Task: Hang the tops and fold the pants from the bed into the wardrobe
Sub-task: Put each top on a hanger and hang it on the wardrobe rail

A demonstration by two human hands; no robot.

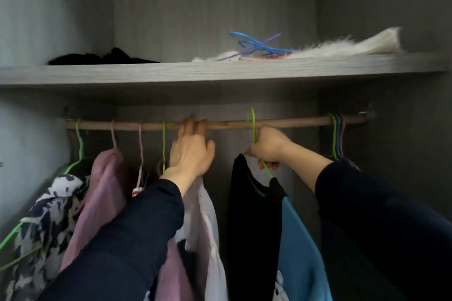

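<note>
1. Gripping the neck of a green hanger (254, 129) is the right hand (266, 148), fingers curled tight round the wire. A black top (254, 215) hangs off it, and the hook pokes up higher than the wooden rod (281, 122) instead of sitting down on it.
2. The left hand (192, 151) reaches up just to the left, fingers (193, 124) fairly straight with the tips laid on the rod. The thumb sticks out sideways and it's holding nothing that I can see. It's a bit blurry though.
3. Blue fabric (300, 252) hangs right against the black top; can't tell if it shares the hanger.
4. Crowding the left side of the rod:
   - a white garment (205, 227) right under the left wrist
   - a mauve top (102, 190) on a pink hanger (113, 137)
   - a black-and-white patterned piece (49, 215) on another green one at the far left
5. The free stretch of rod runs from the left hand over to a bunch of empty hangers (337, 139) at the right end.
6. Up on the shelf (171, 73) there's some black clothing (102, 58) on the left. Loose blue and purple hangers (259, 46) lie in the middle on something white and fluffy (342, 44).
</note>
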